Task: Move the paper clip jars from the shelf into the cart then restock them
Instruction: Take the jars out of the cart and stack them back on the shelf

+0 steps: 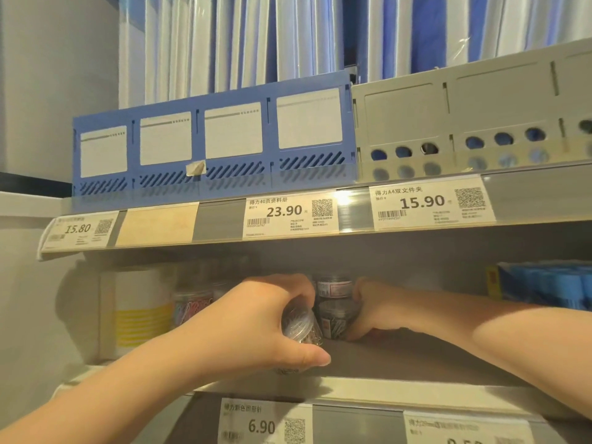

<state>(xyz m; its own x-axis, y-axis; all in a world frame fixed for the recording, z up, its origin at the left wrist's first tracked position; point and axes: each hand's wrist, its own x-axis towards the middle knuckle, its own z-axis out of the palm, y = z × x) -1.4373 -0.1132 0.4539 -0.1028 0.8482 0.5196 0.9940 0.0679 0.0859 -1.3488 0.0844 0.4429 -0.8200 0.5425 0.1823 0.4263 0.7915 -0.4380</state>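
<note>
Jars on the shelf [416, 357]: left hand [253, 318] grasps a tilted clear jar [299, 326] of silver clips; right hand [381, 310] curls round a dark jar [334, 318] standing there. Upper price labels [288, 213] read 15.80, 23.90, 15.90; lower label [262, 424] reads 6.90.

Rear jars [221, 285] — blurred, contents unclear.
</note>
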